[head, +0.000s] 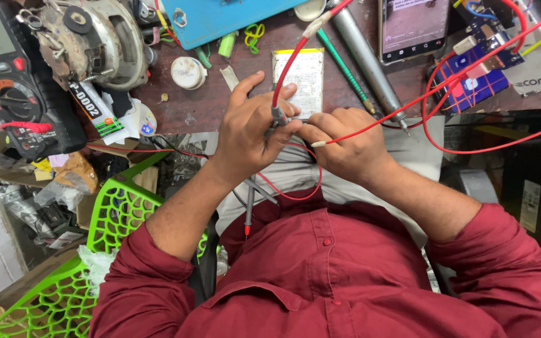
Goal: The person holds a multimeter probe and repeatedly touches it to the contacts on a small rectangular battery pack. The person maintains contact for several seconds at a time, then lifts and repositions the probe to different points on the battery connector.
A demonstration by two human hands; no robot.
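At frame centre, left hand point(252, 128) pinches a red-wired probe point(278, 116) and right hand point(345, 144) grips a red wire point(370, 130), both over a flat silvery battery point(300, 78) on the table point(201, 109).

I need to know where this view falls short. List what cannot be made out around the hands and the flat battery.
Head view only:
- Lower edge of the flat battery: covered by both hands.
- Where the red wire meets it: hidden under the right hand.
- Grey probe tip: hidden by the left hand.
- Multimeter screen: cut off by the frame's edge.

Dark red buttoned shirt point(345, 275), sleeves rolled above the elbows.
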